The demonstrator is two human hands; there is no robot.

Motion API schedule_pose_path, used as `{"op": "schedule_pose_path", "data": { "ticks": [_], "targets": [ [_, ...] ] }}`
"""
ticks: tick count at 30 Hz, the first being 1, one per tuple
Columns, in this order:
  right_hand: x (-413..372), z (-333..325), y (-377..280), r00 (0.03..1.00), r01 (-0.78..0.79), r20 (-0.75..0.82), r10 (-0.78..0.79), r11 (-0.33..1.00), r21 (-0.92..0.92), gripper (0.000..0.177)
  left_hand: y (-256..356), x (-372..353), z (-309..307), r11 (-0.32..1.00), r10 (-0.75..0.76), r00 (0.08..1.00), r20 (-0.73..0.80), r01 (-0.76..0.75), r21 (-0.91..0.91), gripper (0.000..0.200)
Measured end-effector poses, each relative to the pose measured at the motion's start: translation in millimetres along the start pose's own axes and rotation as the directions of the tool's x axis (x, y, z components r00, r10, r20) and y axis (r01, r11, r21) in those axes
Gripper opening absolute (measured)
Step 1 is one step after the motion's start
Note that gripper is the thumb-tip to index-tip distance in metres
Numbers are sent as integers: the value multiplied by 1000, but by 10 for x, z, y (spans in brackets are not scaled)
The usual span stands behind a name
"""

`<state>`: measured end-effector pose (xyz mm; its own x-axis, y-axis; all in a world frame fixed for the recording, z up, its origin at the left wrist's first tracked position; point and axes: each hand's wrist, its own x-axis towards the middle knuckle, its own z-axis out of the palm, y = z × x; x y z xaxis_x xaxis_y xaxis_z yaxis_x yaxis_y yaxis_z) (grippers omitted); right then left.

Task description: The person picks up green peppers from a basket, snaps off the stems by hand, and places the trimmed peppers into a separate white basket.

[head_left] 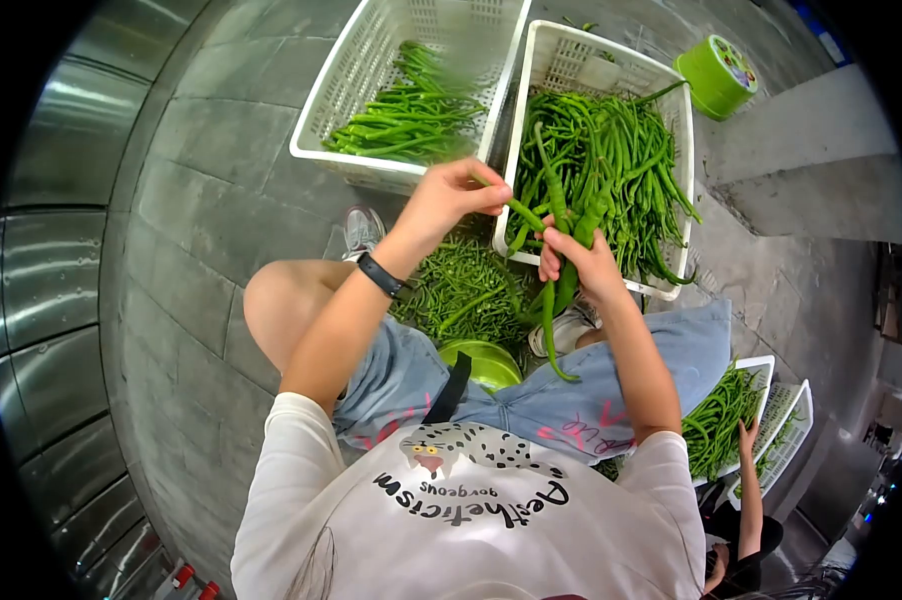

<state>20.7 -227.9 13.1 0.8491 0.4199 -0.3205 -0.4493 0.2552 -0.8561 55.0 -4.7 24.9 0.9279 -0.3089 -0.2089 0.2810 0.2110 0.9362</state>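
My left hand pinches the tip of a long green chili pepper between thumb and fingers. The other end of that pepper reaches to my right hand, which is closed around several long green chili peppers. Some of them stick up above the fist, and a curved one hangs below it. Both hands are over the near left corner of a white crate heaped with green peppers. Left of it, a second white crate holds green peppers laid roughly side by side.
Between my feet lies a pile of small green pieces, with a green basin or stool close to me. A lime-green bucket stands beyond the right crate. At lower right another person's hand touches peppers in a white crate.
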Motion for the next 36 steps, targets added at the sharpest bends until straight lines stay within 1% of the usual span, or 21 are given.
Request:
{"op": "schedule_pose_path", "data": {
  "ticks": [2, 5, 6, 9, 10, 11, 13, 15, 17, 20, 22, 23, 24, 25, 26, 27, 28, 29, 31, 34, 36],
  "targets": [
    [-6, -70, -2, 1000, 9, -4, -8, 1000, 7, 20, 77, -24, -88, 992, -57, 997, 47, 51, 117, 9],
    [-23, -105, 11, 999, -15, 51, 15, 1000, 2, 19, 44, -68, -146, 985, -138, 983, 123, 123, 118, 11],
    [-21, -105, 15, 997, -28, 72, 28, 1000, -1, 19, 13, -84, -134, 989, -114, 986, 122, 101, 108, 13],
    [-15, -83, 31, 997, -29, 73, 30, 1000, -9, 18, 3, -146, -159, 958, -135, 976, 168, 85, 275, 14],
    [-7, -85, 34, 995, -40, 87, 41, 999, -13, 18, -12, -170, -180, 918, -139, 977, 159, 67, 390, 16],
    [-2, -92, 33, 993, -50, 101, 52, 999, -18, 18, -23, -176, -207, 919, -108, 974, 199, 22, 393, 17],
    [16, -114, 48, 985, -73, 153, 75, 997, -16, 19, -13, -186, -237, 917, -45, 960, 277, -70, 392, 17],
    [37, -139, 89, 969, -96, 227, 93, 995, 0, 19, 14, -242, -224, 962, -69, 957, 283, -12, 274, 16],
    [40, -125, 100, 965, -103, 246, 90, 994, 42, 19, 20, -289, -205, 987, -110, 954, 278, 73, 141, 16],
    [46, -110, 127, 970, -106, 234, 73, 986, 130, 19, -28, -334, -205, 998, -28, 937, 349, 44, -39, 16],
    [48, -88, 116, 977, -121, 197, 81, 973, 198, 18, 1, -329, -278, 995, -101, 969, 227, 104, -1, 16],
    [50, -76, 108, 978, -124, 186, 89, 975, 183, 18, 20, -316, -338, 991, -133, 978, 161, 133, 13, 16],
    [53, -67, 101, 979, -127, 177, 97, 978, 168, 17, 37, -281, -422, 966, -129, 979, 157, 88, 243, 16],
    [58, -56, 95, 980, -130, 169, 103, 980, 153, 17, 42, -296, -472, 883, -144, 976, 164, 52, 466, 17],
    [69, -46, 100, 976, -143, 178, 123, 984, 105, 17, 43, -312, -522, 749, -162, 973, 166, 12, 663, 19],
    [81, -38, 117, 972, -157, 186, 143, 986, 58, 16, 34, -330, -565, 570, -183, 969, 163, -31, 821, 20],
    [92, -28, 138, 968, -169, 193, 164, 985, 13, 16, -3, -351, -599, 565, -206, 946, 251, -95, 820, 23],
    [103, -6, 165, 970, -171, 165, 179, 983, -59, 16, -37, -395, -603, 581, -258, 921, 291, -93, 809, 24],
    [126, 31, 209, 967, -183, 139, 214, 962, -203, 18, -29, -452, -531, 537, -95, 903, 419, -308, 785, 21],
    [153, 74, 275, 958, -221, 107, 266, 923, -316, 20, 218, -521, -367, 544, -11, 943, 333, -274, 793, 19],
    [167, 77, 325, 944, -255, 101, 313, 891, -376, 20, 277, -528, -259, 377, 299, 895, 330, -428, 821, 19]
  ]
}}
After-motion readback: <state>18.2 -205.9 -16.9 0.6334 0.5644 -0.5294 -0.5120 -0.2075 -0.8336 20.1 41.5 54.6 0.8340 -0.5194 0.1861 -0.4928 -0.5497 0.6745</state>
